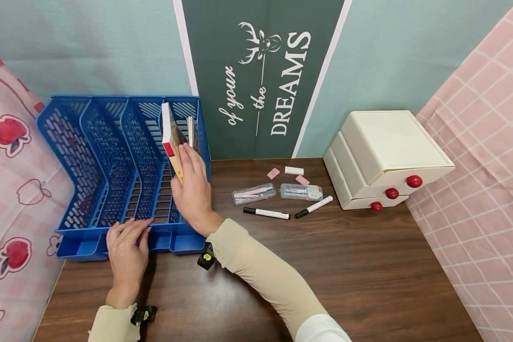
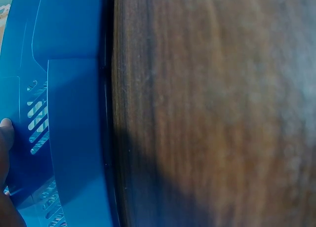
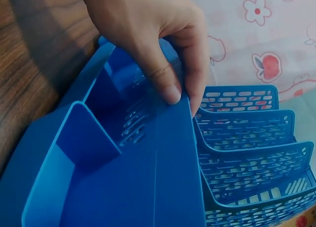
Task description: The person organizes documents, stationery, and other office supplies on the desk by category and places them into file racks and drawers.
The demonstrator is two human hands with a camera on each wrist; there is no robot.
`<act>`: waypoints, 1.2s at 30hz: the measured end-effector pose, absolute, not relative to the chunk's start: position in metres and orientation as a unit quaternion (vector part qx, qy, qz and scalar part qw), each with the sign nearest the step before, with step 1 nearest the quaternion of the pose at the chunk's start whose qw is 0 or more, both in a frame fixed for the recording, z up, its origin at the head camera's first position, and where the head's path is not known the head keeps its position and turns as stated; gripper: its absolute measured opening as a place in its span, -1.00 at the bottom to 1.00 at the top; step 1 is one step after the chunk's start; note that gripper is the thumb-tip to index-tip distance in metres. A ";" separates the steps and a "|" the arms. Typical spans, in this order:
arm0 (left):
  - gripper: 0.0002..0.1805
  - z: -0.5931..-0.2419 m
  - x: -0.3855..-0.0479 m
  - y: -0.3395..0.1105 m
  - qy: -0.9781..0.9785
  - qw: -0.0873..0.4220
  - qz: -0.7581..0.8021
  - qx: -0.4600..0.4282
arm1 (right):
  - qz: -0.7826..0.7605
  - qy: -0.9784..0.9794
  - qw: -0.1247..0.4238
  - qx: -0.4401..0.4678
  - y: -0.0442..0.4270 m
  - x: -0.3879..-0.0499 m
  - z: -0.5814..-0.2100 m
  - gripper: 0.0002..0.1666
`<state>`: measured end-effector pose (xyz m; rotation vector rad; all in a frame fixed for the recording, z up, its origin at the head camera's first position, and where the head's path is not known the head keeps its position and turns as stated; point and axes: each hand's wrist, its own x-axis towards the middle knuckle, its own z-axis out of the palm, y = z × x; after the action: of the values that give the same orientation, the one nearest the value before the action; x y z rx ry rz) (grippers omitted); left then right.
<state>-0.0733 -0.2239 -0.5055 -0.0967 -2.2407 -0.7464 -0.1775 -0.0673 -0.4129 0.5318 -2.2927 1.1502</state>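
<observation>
Because the right hand (image 1: pixel 193 190) covers the lower part of the book (image 1: pixel 166 123), one cannot see how far down its bottom edge reaches. Its fingers lie rather straight along the cover, but the thumb is not clear, so I cannot tell if this hand grips the book or only presses it. The left hand (image 1: pixel 128 247) pinches the front edge of the blue rack (image 1: pixel 137 230); in the right wrist view its thumb lies on the front wall and its fingers go behind the edge, while the left wrist view shows only a cut-off part of this hand.

The rack has four upright slots with perforated walls, and small trays (image 1: pixel 83 244) along its front. The book stands in its right part, somewhat tilted; which side of the last divider it is on, I cannot tell. Near it, a thinner volume (image 1: pixel 191 130) stands in the rightmost slot, partly hidden. On the table (image 1: pixel 346 275), two clear cases (image 1: pixel 253 194) hold small drawing tools, difficult to make out exactly.

The book looks thick, its narrow side turned to the viewer: white above, then a red band, then yellow with small dark marks, too small for reading
</observation>
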 end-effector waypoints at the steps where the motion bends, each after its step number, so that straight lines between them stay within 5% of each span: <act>1: -0.76 -0.505 -0.073 -0.224 -0.877 0.380 -0.293 -0.038 | 0.421 -0.845 0.265 0.198 -0.067 -0.178 -0.413 -0.27; 11: -0.79 -0.505 -0.072 -0.226 -0.894 0.352 -0.276 -0.034 | 0.362 -0.850 0.337 0.181 -0.058 -0.179 -0.406 -0.34; 36: -0.80 -0.498 -0.076 -0.228 -0.896 0.344 -0.280 -0.031 | 0.195 -0.872 0.409 0.187 -0.056 -0.192 -0.409 -0.45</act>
<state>-0.0758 -0.2283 -0.4975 -0.0811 -2.3266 -0.7269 -0.1922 -0.0560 -0.4089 0.4722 -2.1960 0.4918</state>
